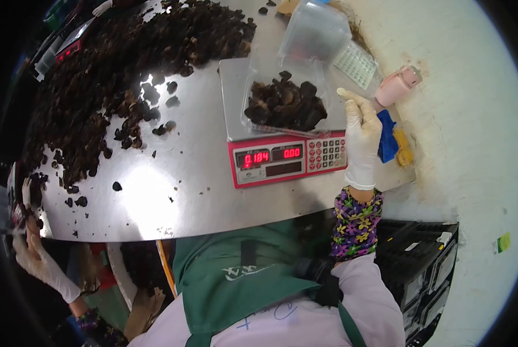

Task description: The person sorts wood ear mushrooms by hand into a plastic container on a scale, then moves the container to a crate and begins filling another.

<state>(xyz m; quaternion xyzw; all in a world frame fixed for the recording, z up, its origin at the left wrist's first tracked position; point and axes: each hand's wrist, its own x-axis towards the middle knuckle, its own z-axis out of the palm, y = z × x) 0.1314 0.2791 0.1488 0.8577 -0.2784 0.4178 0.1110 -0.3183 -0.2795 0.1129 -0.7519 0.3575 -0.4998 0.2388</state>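
Note:
My right hand (363,130), in a white glove, is at the right edge of the weighing scale (290,159), fingers apart, with a fingertip close to the rim of a clear plastic box (316,130). The box sits on the scale's metal pan and holds dark, dried, mushroom-like pieces (285,104). Red digits on the scale read 0.184 and 0.00. Far to the lower left, my gloved left hand (45,266) reaches past the table edge, fingers stretched out and apart. Its fingertips are near a brownish thing in the dim margin.
A large heap of the dark pieces (91,87) covers the left of the metal table (212,214). Behind the scale are stacked clear boxes (316,29), a white grid tray (356,66), a pink bottle (398,85) and a blue cloth (387,136). Another person's gloved hand (26,191) shows at left.

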